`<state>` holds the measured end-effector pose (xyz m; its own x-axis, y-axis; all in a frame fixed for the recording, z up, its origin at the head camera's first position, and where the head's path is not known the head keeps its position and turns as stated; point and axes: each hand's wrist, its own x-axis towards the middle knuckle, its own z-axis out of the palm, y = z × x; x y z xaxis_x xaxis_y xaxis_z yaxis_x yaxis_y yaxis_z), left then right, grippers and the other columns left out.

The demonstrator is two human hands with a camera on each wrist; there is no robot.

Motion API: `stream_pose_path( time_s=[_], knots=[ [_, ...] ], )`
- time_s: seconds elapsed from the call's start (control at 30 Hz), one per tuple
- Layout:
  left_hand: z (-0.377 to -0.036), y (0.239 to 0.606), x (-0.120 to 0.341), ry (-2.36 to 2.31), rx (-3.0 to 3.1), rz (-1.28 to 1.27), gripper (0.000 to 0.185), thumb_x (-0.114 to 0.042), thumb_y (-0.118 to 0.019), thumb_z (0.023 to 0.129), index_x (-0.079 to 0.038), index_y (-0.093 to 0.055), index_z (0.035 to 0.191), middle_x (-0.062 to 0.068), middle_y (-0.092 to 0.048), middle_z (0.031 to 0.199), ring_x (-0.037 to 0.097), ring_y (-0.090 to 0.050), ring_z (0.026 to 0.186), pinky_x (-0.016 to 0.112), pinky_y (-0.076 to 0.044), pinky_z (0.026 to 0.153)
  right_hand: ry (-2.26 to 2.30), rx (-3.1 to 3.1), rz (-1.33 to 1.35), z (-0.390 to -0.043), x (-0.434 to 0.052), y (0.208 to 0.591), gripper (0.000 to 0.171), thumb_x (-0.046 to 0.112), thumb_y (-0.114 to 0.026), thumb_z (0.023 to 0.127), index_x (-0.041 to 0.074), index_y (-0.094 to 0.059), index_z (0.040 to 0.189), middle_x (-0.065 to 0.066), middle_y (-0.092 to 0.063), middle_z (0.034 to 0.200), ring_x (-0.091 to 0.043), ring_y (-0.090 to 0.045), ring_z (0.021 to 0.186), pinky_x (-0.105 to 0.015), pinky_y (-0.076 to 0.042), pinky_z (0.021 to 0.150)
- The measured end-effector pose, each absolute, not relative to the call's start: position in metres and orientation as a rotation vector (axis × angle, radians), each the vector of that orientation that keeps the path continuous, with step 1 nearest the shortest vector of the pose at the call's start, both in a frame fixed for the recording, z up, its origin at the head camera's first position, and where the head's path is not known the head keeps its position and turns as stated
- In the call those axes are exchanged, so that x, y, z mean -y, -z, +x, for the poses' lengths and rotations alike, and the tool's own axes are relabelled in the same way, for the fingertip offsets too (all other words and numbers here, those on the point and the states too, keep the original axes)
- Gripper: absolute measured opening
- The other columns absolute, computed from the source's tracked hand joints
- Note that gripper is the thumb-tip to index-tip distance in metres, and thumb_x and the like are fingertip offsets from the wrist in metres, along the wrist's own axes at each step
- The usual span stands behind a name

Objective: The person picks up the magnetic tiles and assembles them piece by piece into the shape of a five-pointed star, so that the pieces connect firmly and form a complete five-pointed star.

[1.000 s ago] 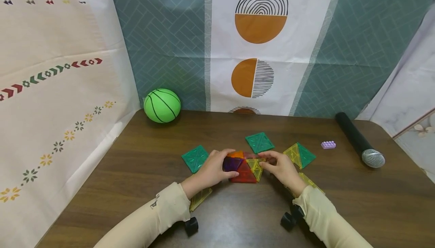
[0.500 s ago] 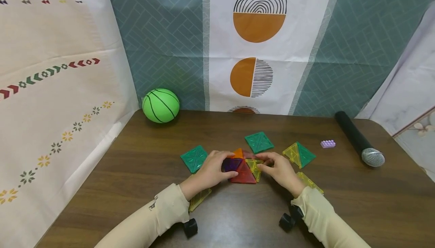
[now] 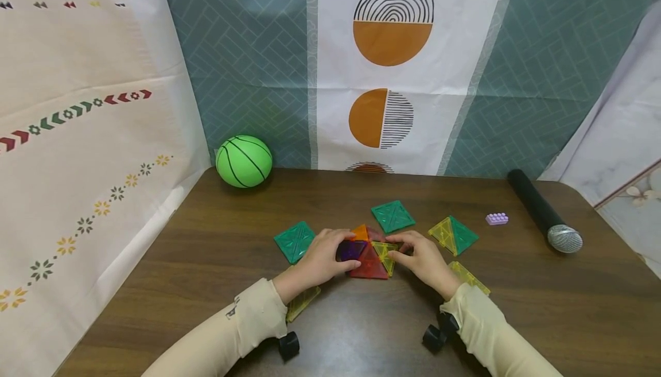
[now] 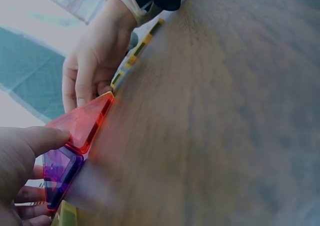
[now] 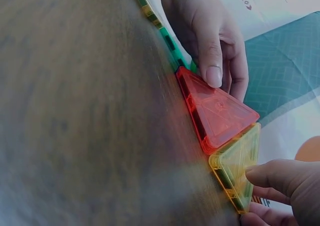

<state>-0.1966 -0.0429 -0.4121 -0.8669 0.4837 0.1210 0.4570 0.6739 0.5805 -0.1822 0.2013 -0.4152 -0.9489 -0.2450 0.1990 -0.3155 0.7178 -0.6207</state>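
Four triangular tiles, orange, purple, red and yellow, already stand joined into a small cluster (image 3: 368, 252) mid-counter (image 3: 361, 331), left hand (image 3: 321, 259) and right hand (image 3: 426, 259) curled round its sides, while green squares (image 3: 393, 216) and other loose tiles lie unused nearby.

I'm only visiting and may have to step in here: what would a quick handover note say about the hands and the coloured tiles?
Left hand grips the purple side of the tile cluster; right hand pinches its yellow triangle.
The cluster sits mid-table, red triangle raised off the wood at the front.
Loose: green squares, a yellow-green pair, yellow tiles under both wrists.
Done: several triangles joined.
Left, probably: close the shape, add loose tiles.
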Motion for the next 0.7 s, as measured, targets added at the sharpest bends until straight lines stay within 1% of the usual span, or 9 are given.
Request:
stream_pose_path(
  time_s=[0.2, 0.3, 0.43, 0.57, 0.7],
  knots=[
    [-0.198, 0.411, 0.044, -0.953, -2.806, 0.802, 0.060, -0.039, -0.072, 0.085, -0.011, -0.054, 0.134, 0.009, -0.053, 0.140, 0.030, -0.045, 0.128, 0.052, -0.036, 0.108, -1.042, 2.812, 0.475, -0.183, -0.202, 0.415, 0.030, 0.017, -0.072, 0.085, 0.010, -0.070, 0.114, -0.008, -0.067, 0.107, -0.011, -0.056, 0.078, -0.023, -0.046, 0.066],
    [-0.199, 0.409, 0.047, -0.954, -2.787, 0.806, 0.060, -0.040, -0.071, 0.085, -0.012, -0.053, 0.135, 0.008, -0.052, 0.142, 0.030, -0.045, 0.128, 0.051, -0.039, 0.106, -1.050, 2.828, 0.475, -0.183, -0.202, 0.413, 0.030, 0.018, -0.071, 0.086, 0.009, -0.070, 0.115, -0.009, -0.068, 0.107, -0.011, -0.057, 0.078, -0.023, -0.046, 0.066],
    [-0.198, 0.400, 0.053, -0.982, -2.758, 0.829, 0.060, -0.038, -0.072, 0.085, -0.013, -0.053, 0.136, 0.008, -0.052, 0.141, 0.031, -0.045, 0.128, 0.050, -0.042, 0.104, -1.074, 2.875, 0.456, -0.184, -0.202, 0.405, 0.032, 0.020, -0.069, 0.088, 0.009, -0.068, 0.118, -0.012, -0.067, 0.113, -0.015, -0.062, 0.083, -0.026, -0.049, 0.067],
    [-0.198, 0.389, 0.063, -0.994, -2.755, 0.868, 0.058, -0.032, -0.074, 0.084, -0.012, -0.053, 0.135, 0.008, -0.055, 0.139, 0.032, -0.046, 0.129, 0.051, -0.039, 0.107, -1.069, 2.893, 0.474, -0.185, -0.202, 0.391, 0.034, 0.018, -0.066, 0.090, 0.007, -0.065, 0.122, -0.016, -0.063, 0.121, -0.021, -0.064, 0.088, -0.029, -0.051, 0.067],
    [-0.199, 0.380, 0.073, -0.973, -2.780, 0.871, 0.059, -0.028, -0.076, 0.083, -0.011, -0.053, 0.135, 0.008, -0.054, 0.139, 0.033, -0.044, 0.131, 0.050, -0.039, 0.107, -1.055, 2.871, 0.514, -0.187, -0.201, 0.375, 0.034, 0.016, -0.065, 0.091, 0.005, -0.064, 0.123, -0.018, -0.063, 0.118, -0.024, -0.065, 0.088, -0.031, -0.053, 0.067]
  ],
)
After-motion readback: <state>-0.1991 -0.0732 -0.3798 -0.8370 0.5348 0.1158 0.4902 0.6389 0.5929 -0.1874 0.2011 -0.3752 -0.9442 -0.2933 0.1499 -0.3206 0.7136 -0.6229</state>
